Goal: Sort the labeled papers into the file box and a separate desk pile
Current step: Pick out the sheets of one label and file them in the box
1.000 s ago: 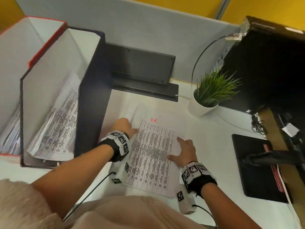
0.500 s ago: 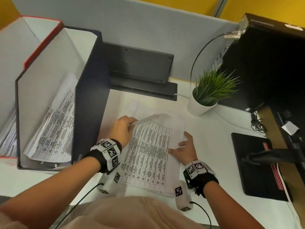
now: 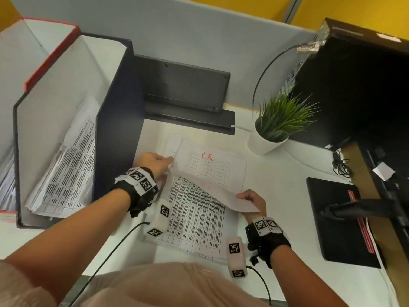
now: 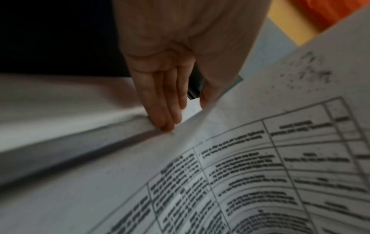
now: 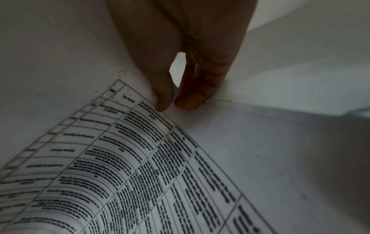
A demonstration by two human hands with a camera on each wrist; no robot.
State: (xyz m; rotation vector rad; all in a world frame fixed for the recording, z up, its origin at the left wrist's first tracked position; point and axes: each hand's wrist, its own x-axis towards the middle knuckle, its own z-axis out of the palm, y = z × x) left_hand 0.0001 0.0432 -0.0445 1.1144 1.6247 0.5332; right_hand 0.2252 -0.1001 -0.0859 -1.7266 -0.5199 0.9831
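Observation:
A stack of printed table sheets (image 3: 194,238) lies on the white desk (image 3: 276,187) in front of me. Its top sheet (image 3: 223,194) is peeled back toward me and curls up. My left hand (image 3: 170,161) pinches that sheet's left corner; in the left wrist view the left hand (image 4: 187,114) has straight fingers (image 4: 166,120) on one side of the sheet (image 4: 260,158) and the thumb on the other. My right hand (image 3: 242,197) pinches its right edge, thumb against finger (image 5: 190,102) on the sheet (image 5: 140,158). Beneath lies a sheet marked HR (image 3: 207,156) in red. The dark blue file box (image 3: 117,120) at the left holds several papers (image 3: 66,169).
A red-edged box (image 3: 51,54) stands left of the file box. A black device (image 3: 183,91) sits against the partition behind the stack. A potted plant (image 3: 274,129) is at the back right, with a black monitor (image 3: 365,85), a black pad (image 3: 336,218) and cables (image 3: 340,160) further right.
Both hands lay flat on the stack. The left hand then lifted the top corner, the right hand took the edge, and the top sheet has peeled toward me, uncovering the HR sheet.

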